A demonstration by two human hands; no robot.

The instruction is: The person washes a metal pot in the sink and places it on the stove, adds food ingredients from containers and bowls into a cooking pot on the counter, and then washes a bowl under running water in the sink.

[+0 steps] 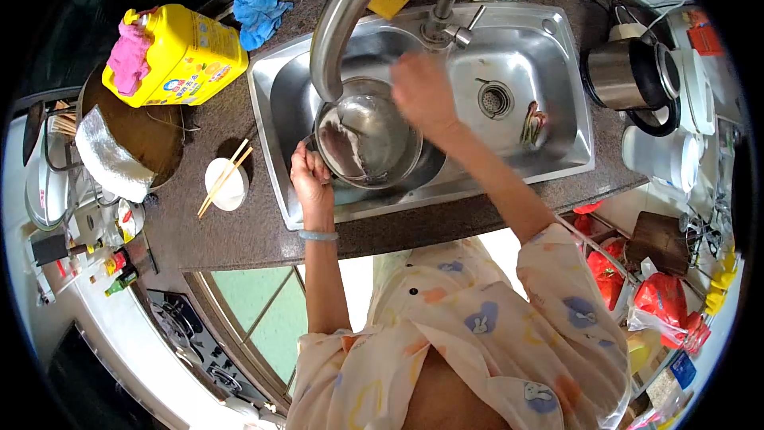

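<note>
A round metal pot [404, 161] sits in the left basin of the steel double sink [509, 173], under the curved faucet [326, 56]. Inside the pot there is clear liquid and a brownish patch that I cannot make out. My left hand [310, 171] is closed around the pot's handle at its left side. Above the pot's right rim, my right hand [423, 94] is smeared by motion, close to the faucet's base. Its fingers are too blurred to read. In the right basin, some green and reddish scraps [532, 124] lie beside the drain [495, 100].
Left on the counter stand a yellow jug [195, 60], a large pan [163, 139] and a white bowl [228, 183] with chopsticks [225, 177] across it. A blue cloth [259, 12] and yellow sponge [388, 1] lie behind. An electric kettle [629, 73] stands right of the sink.
</note>
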